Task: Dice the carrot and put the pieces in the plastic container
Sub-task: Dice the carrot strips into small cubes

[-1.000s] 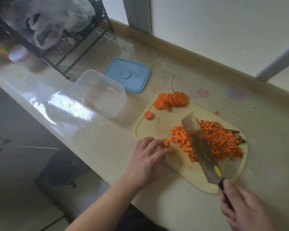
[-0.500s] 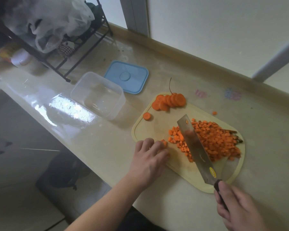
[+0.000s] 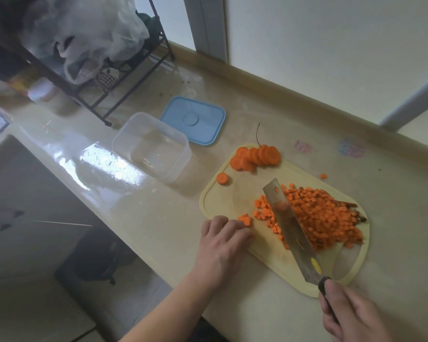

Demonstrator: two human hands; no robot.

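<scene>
A pale yellow cutting board [image 3: 232, 198] lies on the counter. A heap of diced carrot [image 3: 324, 218] covers its right half. Overlapping carrot slices [image 3: 257, 156] sit at its far corner, with one loose slice [image 3: 222, 178] nearby. My right hand [image 3: 351, 314] grips the dark handle of a cleaver [image 3: 289, 228], whose blade lies across the left side of the heap. My left hand [image 3: 223, 240] rests at the board's near left edge, its curled fingertips holding down a small carrot piece [image 3: 245, 219]. The clear plastic container [image 3: 153, 149] stands empty to the left of the board.
A blue lid [image 3: 193, 120] lies behind the container. One stray carrot cube [image 3: 323, 176] sits on the counter past the board. A black wire rack [image 3: 89, 77] with plastic bags stands at the far left. The counter's front edge runs diagonally below my left hand.
The cleaver has shifted slightly left across the diced heap. My left hand has drawn back a little toward the board's near edge, still on the small carrot piece.
</scene>
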